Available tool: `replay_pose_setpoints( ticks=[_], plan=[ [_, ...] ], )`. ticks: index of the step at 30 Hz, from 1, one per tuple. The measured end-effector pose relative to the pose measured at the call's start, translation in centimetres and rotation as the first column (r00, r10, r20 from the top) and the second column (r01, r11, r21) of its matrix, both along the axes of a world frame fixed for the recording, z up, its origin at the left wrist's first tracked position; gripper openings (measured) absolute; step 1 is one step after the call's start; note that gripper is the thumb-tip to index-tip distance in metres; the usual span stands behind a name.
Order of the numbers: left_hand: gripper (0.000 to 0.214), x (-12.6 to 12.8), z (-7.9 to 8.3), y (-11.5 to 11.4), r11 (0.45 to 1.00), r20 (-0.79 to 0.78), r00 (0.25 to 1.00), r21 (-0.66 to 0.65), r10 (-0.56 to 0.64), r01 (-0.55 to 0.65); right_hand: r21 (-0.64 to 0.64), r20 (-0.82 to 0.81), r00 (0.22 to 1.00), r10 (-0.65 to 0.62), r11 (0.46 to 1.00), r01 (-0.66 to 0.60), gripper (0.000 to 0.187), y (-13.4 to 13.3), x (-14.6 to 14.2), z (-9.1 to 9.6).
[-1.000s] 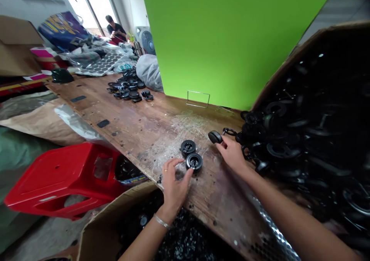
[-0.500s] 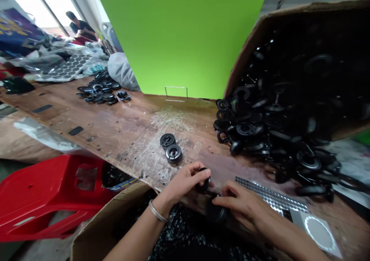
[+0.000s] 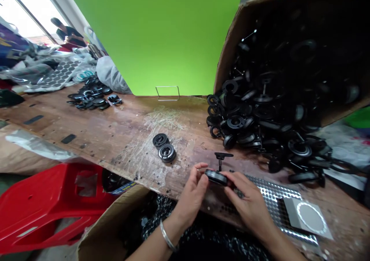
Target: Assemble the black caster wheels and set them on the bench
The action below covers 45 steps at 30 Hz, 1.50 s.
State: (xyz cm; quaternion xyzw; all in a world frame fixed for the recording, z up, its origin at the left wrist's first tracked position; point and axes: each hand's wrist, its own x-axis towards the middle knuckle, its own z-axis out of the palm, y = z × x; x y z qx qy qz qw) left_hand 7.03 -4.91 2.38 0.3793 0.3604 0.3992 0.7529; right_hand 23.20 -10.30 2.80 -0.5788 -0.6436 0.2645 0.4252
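Between both hands, above the wooden table, is a black round stand-like part (image 3: 216, 177): a thick disc with a short stem rising to a flat, thin plate. My left hand (image 3: 194, 186) grips the disc's left edge between thumb and fingers. On the right edge, the thumb and fingertips of my right hand (image 3: 246, 193) close on the same disc. Farther off, two black ring-faced discs (image 3: 167, 153) rest touching each other on the worn tabletop. Under and beside my right hand lies a shiny dotted sheet (image 3: 267, 187).
A tipped cardboard box (image 3: 228, 41) spills many black parts (image 3: 245, 137) at right. A green panel (image 3: 162, 33) stands behind. Another pile of black parts (image 3: 91, 95) lies far left. A grey block (image 3: 308, 216) sits right, a red stool (image 3: 43, 203) left. A person (image 3: 69, 33) sits far back.
The black part has been turned, so its disc lies low and its stem points up. Both hands have come up and closer around the disc. The view has shifted slightly right.
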Motion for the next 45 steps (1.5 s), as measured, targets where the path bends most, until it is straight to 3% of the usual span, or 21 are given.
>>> replay_pose_setpoints(
  ticks=[3, 5, 8, 11, 15, 22, 27, 29, 34, 37, 41, 45],
  plan=[
    [0.024, 0.6, -0.1, -0.5, 0.994, -0.023, 0.994, -0.029, 0.109, -0.109, -0.087, -0.066, 0.998, -0.005, 0.996, -0.001, 0.032, -0.3, 0.1, -0.2],
    [0.02, 0.5, 0.1, 0.2, 0.969, 0.044, 0.974, -0.122, 0.222, -0.215, -0.148, -0.035, 0.999, -0.03, 0.989, 0.025, 0.027, -1.0, 1.3, -0.5],
    [0.017, -0.3, 0.4, 1.6, 0.922, 0.128, 0.936, -0.258, 0.329, -0.289, -0.149, 0.209, 0.978, -0.017, 0.988, 0.048, 0.008, -2.2, 3.4, -1.2],
    [0.017, -0.7, 0.8, 2.4, 0.89, 0.048, 0.921, -0.278, 0.388, -0.36, -0.112, 0.4, 0.916, 0.037, 0.994, 0.008, 0.012, -2.9, 4.1, -2.0],
    [0.031, -0.4, 1.1, 2.5, 0.886, -0.067, 0.913, -0.225, 0.402, -0.406, -0.076, 0.485, 0.874, 0.02, 0.997, 0.019, 0.013, -2.8, 3.1, -2.8],
    [0.047, -0.4, -0.2, 2.7, 0.891, -0.157, 0.877, 0.043, 0.453, -0.453, -0.138, 0.605, 0.787, 0.119, 0.99, -0.044, 0.014, -1.3, 2.7, -3.1],
    [0.051, -0.7, -0.5, 2.9, 0.883, -0.223, 0.855, 0.133, 0.469, -0.45, -0.03, 0.712, 0.701, 0.042, 0.999, -0.029, 0.014, -1.7, 2.0, -3.4],
    [0.052, -0.7, -0.3, 2.8, 0.883, -0.256, 0.846, 0.171, 0.469, -0.438, 0.048, 0.678, 0.735, -0.015, 0.999, -0.024, 0.014, -2.2, 1.3, -2.8],
    [0.052, -0.1, 0.3, 2.2, 0.897, -0.28, 0.852, 0.147, 0.442, -0.417, 0.278, 0.396, 0.91, -0.126, 0.96, 0.012, 0.014, -1.8, -1.9, 0.4],
    [0.051, 0.3, 0.6, 1.9, 0.916, -0.32, 0.858, 0.144, 0.401, -0.374, 0.305, 0.316, 0.939, -0.136, 0.952, 0.035, 0.015, -0.6, -3.7, 1.3],
    [0.053, 0.4, 1.0, 1.6, 0.925, -0.353, 0.855, 0.178, 0.379, -0.336, 0.28, 0.303, 0.948, -0.102, 0.96, 0.014, 0.017, 0.4, -4.7, 0.9],
    [0.052, 0.2, 1.0, 1.6, 0.939, -0.369, 0.863, 0.116, 0.344, -0.325, 0.289, 0.315, 0.945, -0.085, 0.957, -0.01, 0.017, 0.3, -4.9, 0.5]
  ],
)
